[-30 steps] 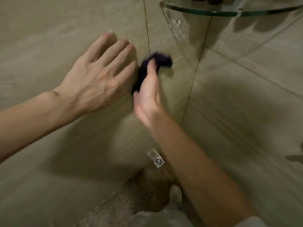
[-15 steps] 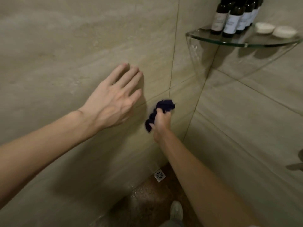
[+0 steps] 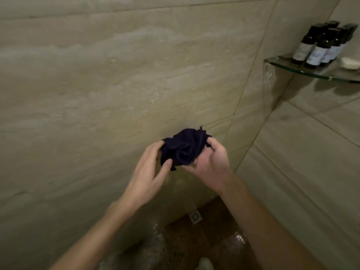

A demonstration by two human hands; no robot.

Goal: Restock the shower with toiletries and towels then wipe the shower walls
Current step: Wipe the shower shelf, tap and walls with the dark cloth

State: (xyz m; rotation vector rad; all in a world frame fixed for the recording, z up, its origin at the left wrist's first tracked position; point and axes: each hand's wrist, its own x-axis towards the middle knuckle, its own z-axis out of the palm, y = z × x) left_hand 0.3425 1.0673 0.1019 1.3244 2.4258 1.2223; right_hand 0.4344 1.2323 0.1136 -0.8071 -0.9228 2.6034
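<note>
Though blur softens it, left hand (image 3: pixel 148 170) apparently pinching dark cloth (image 3: pixel 185 149); right hand (image 3: pixel 211 162) curled round it.

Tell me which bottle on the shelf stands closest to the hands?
The leftmost dark bottle, at the glass shelf's left end; the other bottles stand further right.

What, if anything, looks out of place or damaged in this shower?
Nothing stands out. The bottles stand upright on the shelf beside the soap; the left hand and right hand hold the bunched cloth. Only the floor by the drain glistens wet.
</note>
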